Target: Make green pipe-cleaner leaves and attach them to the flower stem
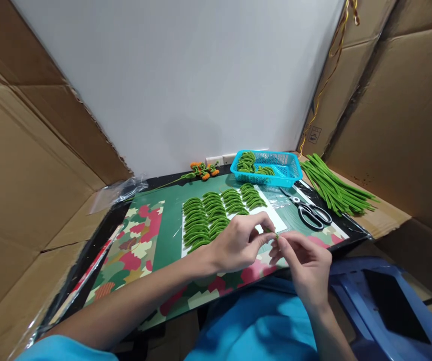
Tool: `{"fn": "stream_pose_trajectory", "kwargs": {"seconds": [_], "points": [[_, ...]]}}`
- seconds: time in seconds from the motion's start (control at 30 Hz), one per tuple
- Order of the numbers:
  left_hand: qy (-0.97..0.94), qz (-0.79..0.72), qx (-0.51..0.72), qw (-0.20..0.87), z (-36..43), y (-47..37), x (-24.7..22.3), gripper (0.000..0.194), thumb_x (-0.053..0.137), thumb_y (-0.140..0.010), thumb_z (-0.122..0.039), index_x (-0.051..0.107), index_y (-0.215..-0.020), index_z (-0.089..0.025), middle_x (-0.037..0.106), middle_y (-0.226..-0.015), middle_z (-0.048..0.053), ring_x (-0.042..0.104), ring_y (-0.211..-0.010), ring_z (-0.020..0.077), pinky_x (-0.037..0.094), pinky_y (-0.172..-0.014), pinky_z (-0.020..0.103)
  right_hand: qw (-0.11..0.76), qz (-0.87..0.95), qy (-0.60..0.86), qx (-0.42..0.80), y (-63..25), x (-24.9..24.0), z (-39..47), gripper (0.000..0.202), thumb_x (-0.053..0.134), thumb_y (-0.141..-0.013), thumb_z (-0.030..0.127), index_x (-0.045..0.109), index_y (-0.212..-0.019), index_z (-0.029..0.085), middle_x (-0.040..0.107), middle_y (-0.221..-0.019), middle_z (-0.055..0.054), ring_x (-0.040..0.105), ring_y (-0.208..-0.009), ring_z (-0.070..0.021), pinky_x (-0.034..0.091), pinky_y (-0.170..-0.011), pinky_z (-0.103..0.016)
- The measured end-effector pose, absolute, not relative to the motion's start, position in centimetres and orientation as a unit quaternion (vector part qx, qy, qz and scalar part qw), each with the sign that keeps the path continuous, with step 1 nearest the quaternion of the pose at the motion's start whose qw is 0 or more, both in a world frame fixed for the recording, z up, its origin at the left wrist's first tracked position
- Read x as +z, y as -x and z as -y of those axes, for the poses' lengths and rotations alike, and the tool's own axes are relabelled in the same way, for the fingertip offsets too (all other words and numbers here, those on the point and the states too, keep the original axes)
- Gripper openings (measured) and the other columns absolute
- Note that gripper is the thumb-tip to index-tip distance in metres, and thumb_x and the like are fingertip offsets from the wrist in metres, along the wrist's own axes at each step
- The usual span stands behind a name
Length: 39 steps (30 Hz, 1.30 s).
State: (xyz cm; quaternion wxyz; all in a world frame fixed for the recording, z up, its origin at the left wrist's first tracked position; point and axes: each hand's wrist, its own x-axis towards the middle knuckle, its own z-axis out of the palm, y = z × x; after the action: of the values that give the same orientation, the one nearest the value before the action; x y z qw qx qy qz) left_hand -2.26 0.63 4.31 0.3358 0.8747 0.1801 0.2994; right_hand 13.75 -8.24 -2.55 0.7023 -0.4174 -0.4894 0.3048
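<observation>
My left hand (238, 243) and my right hand (306, 263) meet above the front right of the table. Between their pinched fingertips is a small piece of green pipe cleaner (276, 236), mostly covered by the fingers. Left of and behind my hands, a white sheet (276, 218) carries rows of curved green pipe-cleaner leaves (196, 220). My left hand and forearm hide the front of some rows.
A blue basket (289, 181) at the back holds more green leaves. Black-handled scissors (308, 211) lie beside a bundle of long green pipe cleaners (336, 185). An orange-and-green flower stem (204, 171) rests at the back. A blue stool (355, 301) stands lower right.
</observation>
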Motion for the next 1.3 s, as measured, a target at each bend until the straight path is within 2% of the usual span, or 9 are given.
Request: {"fn": "stream_pose_trajectory", "kwargs": {"seconds": [0.13, 0.27, 0.37, 0.5, 0.6, 0.7, 0.83, 0.97, 1.3], "points": [[-0.81, -0.264, 0.234, 0.469, -0.5, 1.8, 5.0, 0.016, 0.065, -0.098, -0.032, 0.063, -0.093, -0.016, 0.067, -0.081, 0.0, 0.056, -0.052, 0.0075, 0.041, -0.049, 0.019, 0.626, 0.646, 0.435, -0.046, -14.8, -4.0, 7.6, 0.021, 0.068, -0.095, 0.004, 0.074, -0.109, 0.019, 0.078, -0.093, -0.007, 0.076, -0.083, -0.0189, 0.061, -0.075, -0.029], [-0.766, -0.277, 0.188, 0.549, -0.5, 1.6, 4.6, 0.018, 0.063, -0.099, -0.036, 0.058, -0.096, -0.019, 0.06, -0.064, -0.004, 0.055, -0.045, 0.0104, 0.038, -0.044, 0.02, 0.575, 0.681, 0.424, -0.162, -15.5, -4.4, 7.2, 0.023, 0.068, -0.094, 0.0, 0.071, -0.108, 0.017, 0.078, -0.089, -0.007, 0.075, -0.078, -0.0175, 0.058, -0.073, -0.027], [-0.793, -0.27, 0.208, 0.505, -0.1, 1.6, 4.1, 0.009, 0.057, -0.101, -0.028, 0.057, -0.098, -0.02, 0.054, -0.059, -0.006, 0.052, -0.046, 0.011, 0.038, -0.046, 0.021, 0.616, 0.653, 0.437, -0.053, -14.8, -3.9, 7.6, 0.017, 0.063, -0.098, 0.004, 0.071, -0.096, 0.019, 0.073, -0.079, -0.004, 0.069, -0.07, -0.0151, 0.055, -0.066, -0.026], [-0.868, -0.206, 0.308, 0.331, 0.3, 1.8, 3.3, 0.009, 0.054, -0.097, -0.012, 0.06, -0.095, -0.018, 0.066, -0.081, 0.001, 0.058, -0.068, 0.0122, 0.046, -0.065, 0.023, 0.698, 0.481, 0.423, 0.32, -13.4, -3.2, 8.1, 0.03, 0.065, -0.103, 0.028, 0.069, -0.075, 0.018, 0.06, -0.064, 0.0, 0.051, -0.049, -0.0086, 0.04, -0.046, -0.021], [-0.907, -0.127, 0.326, 0.235, -0.1, 2.2, 2.7, 0.02, 0.046, -0.096, -0.005, 0.061, -0.101, -0.017, 0.069, -0.091, 0.005, 0.061, -0.075, 0.014, 0.047, -0.068, 0.024, 0.666, 0.325, 0.31, 0.595, -13.4, -2.9, 8.0, 0.038, 0.076, -0.095, 0.042, 0.066, -0.069, 0.016, 0.051, -0.056, 0.005, 0.027, -0.036, -0.0014, 0.024, -0.035, -0.016], [-0.92, -0.088, 0.312, 0.218, -0.6, 2.2, 2.7, 0.024, 0.042, -0.096, -0.003, 0.061, -0.104, -0.016, 0.07, -0.093, 0.006, 0.062, -0.076, 0.0145, 0.047, -0.068, 0.024, 0.613, 0.247, 0.216, 0.719, -13.8, -2.6, 7.8, 0.035, 0.083, -0.088, 0.039, 0.066, -0.069, 0.016, 0.049, -0.055, 0.007, 0.015, -0.036, 0.0012, 0.017, -0.031, -0.013], [-0.864, -0.153, 0.298, 0.375, -0.7, 1.8, 3.3, 0.007, 0.055, -0.101, -0.018, 0.062, -0.1, -0.017, 0.068, -0.086, 0.003, 0.06, -0.068, 0.0117, 0.047, -0.063, 0.022, 0.618, 0.234, 0.214, 0.72, -14.0, -2.5, 7.6, 0.033, 0.085, -0.086, 0.038, 0.067, -0.07, 0.016, 0.052, -0.057, 0.007, 0.019, -0.036, 0.0008, 0.021, -0.03, -0.012], [-0.769, -0.246, 0.251, 0.534, -0.5, 1.5, 3.8, 0.023, 0.066, -0.101, -0.039, 0.063, -0.099, -0.017, 0.068, -0.086, 0.001, 0.053, -0.053, 0.0067, 0.039, -0.048, 0.02, 0.689, 0.298, 0.331, 0.571, -14.1, -3.0, 7.5, 0.034, 0.083, -0.089, 0.042, 0.069, -0.072, 0.016, 0.057, -0.06, 0.004, 0.038, -0.037, -0.0021, 0.031, -0.034, -0.014], [-0.761, -0.281, 0.247, 0.53, -0.7, 1.4, 3.8, 0.024, 0.066, -0.1, -0.04, 0.065, -0.095, -0.017, 0.068, -0.082, 0.0, 0.056, -0.057, 0.0078, 0.044, -0.054, 0.02, 0.683, 0.467, 0.468, 0.309, -15.0, -3.0, 8.0, 0.025, 0.073, -0.098, 0.036, 0.072, -0.082, 0.017, 0.064, -0.066, 0.0, 0.053, -0.048, -0.01, 0.044, -0.046, -0.022]]}}
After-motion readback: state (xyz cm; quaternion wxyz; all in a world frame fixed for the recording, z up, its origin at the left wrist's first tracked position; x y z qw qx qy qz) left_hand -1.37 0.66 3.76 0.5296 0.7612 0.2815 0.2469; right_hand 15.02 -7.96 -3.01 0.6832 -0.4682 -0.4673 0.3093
